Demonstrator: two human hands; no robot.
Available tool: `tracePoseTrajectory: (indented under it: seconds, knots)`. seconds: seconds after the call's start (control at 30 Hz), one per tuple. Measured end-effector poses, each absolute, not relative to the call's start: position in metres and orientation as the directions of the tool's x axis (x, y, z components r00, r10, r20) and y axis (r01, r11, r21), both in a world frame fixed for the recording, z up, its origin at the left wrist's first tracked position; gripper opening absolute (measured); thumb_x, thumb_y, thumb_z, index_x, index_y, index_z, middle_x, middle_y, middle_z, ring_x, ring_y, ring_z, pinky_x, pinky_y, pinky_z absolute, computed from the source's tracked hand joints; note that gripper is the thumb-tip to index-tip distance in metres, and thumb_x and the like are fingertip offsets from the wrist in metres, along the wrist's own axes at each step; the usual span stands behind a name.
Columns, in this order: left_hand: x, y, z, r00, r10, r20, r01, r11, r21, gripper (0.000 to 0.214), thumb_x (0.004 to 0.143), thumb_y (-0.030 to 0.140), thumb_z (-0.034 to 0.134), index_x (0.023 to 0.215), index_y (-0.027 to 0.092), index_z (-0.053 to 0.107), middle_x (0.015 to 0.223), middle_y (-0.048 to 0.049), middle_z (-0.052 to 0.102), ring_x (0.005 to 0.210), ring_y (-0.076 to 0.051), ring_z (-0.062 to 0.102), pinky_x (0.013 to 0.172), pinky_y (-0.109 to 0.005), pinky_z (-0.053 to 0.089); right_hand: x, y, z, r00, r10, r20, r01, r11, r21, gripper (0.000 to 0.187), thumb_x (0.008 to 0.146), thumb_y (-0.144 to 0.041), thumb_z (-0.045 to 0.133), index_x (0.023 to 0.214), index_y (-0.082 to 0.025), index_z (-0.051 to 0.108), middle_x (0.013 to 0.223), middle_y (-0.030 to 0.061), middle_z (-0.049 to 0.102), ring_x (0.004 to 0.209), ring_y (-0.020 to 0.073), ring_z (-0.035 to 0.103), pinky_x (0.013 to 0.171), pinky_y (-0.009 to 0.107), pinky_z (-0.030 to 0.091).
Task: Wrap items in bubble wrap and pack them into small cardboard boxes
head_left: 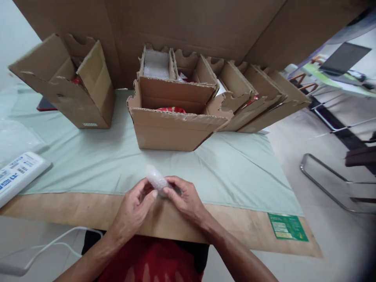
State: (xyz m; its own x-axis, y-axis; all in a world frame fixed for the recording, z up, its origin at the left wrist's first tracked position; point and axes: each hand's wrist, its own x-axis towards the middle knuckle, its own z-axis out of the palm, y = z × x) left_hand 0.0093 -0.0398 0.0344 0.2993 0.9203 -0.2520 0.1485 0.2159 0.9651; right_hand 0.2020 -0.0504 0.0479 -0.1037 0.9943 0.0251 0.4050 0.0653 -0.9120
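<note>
Both hands meet at the near edge of the table over a pale green cloth. Between them is a small bundle wrapped in clear bubble wrap, tilted up to the left. My left hand curls round its lower end with thumb and fingers closed on it. My right hand pinches the same bundle from the right side. What the wrap contains is hidden.
An open cardboard box stands just beyond the hands, with a row of similar boxes behind and to its right. Another open box stands at the far left. A white printed package lies at the left edge. A green label is on the table's near right corner.
</note>
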Motion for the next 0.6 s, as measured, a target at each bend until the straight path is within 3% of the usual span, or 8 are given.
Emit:
tracePoseTrajectory:
  seconds: [0.17, 0.23, 0.37, 0.53, 0.6]
  knots:
    - [0.025, -0.035, 0.043, 0.284, 0.928, -0.24, 0.09, 0.223, 0.971, 0.037, 0.093, 0.043, 0.059, 0.121, 0.02, 0.066, 0.118, -0.0074, 0.075, 0.105, -0.022, 0.071, 0.093, -0.033, 0.056, 0.207, -0.052, 0.047, -0.122, 0.989, 0.083, 0.386, 0.124, -0.914, 0.017, 0.09, -0.029, 0.066, 0.104, -0.021, 0.071, 0.104, 0.0054, 0.071, 0.093, 0.0198, 0.065, 0.088, 0.035, 0.051]
    - [0.024, -0.033, 0.045, 0.29, 0.933, -0.212, 0.143, 0.177, 0.974, 0.034, 0.092, 0.04, 0.059, 0.118, 0.019, 0.067, 0.114, -0.0069, 0.076, 0.101, -0.021, 0.071, 0.089, -0.032, 0.056, 0.214, -0.05, 0.049, -0.12, 0.989, 0.089, 0.364, 0.127, -0.923, 0.032, 0.087, -0.037, 0.07, 0.116, -0.021, 0.068, 0.112, 0.0074, 0.068, 0.095, 0.0205, 0.064, 0.086, 0.035, 0.052]
    - [0.024, -0.032, 0.05, 0.441, 0.888, -0.128, 0.284, -0.002, 0.959, 0.028, 0.092, 0.037, 0.06, 0.113, 0.021, 0.069, 0.105, -0.005, 0.077, 0.092, -0.02, 0.071, 0.081, -0.03, 0.055, 0.225, -0.046, 0.062, -0.193, 0.981, -0.029, 0.315, 0.034, -0.948, 0.062, 0.081, -0.048, 0.077, 0.135, -0.024, 0.06, 0.125, 0.009, 0.067, 0.104, 0.0232, 0.065, 0.09, 0.035, 0.052]
    - [0.028, -0.026, 0.06, 0.549, 0.835, 0.036, 0.36, -0.275, 0.891, 0.017, 0.095, 0.028, 0.057, 0.104, 0.024, 0.071, 0.095, -0.0017, 0.075, 0.084, -0.018, 0.07, 0.077, -0.031, 0.056, 0.233, -0.045, 0.083, -0.221, 0.974, -0.045, 0.357, 0.038, -0.933, 0.021, 0.086, -0.036, 0.071, 0.101, -0.021, 0.074, 0.094, 0.0029, 0.073, 0.086, 0.0182, 0.066, 0.077, 0.028, 0.05]
    - [0.03, -0.019, 0.068, 0.538, 0.823, 0.18, 0.38, -0.428, 0.82, 0.019, 0.092, 0.025, 0.06, 0.108, 0.023, 0.07, 0.1, -0.0041, 0.075, 0.091, -0.02, 0.071, 0.081, -0.033, 0.058, 0.24, -0.046, 0.089, -0.206, 0.978, -0.036, 0.417, 0.055, -0.907, 0.015, 0.087, -0.034, 0.07, 0.093, -0.021, 0.074, 0.086, 0.0016, 0.073, 0.079, 0.0169, 0.066, 0.072, 0.026, 0.048]
